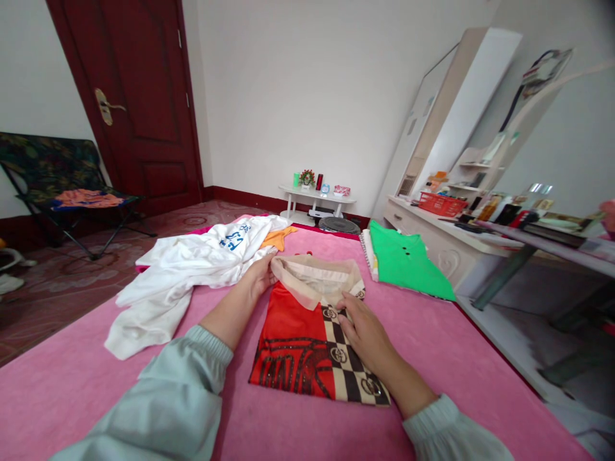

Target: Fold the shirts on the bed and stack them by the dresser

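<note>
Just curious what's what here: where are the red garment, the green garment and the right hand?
Red garment [310,328], head view: its red front.
Green garment [406,264], head view: its upper face.
Right hand [365,328], head view: back of the hand.

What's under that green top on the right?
Pale fabric peeks out along the left edge of the green top. The rest is covered, so I can't tell how many pieces lie beneath.
</note>
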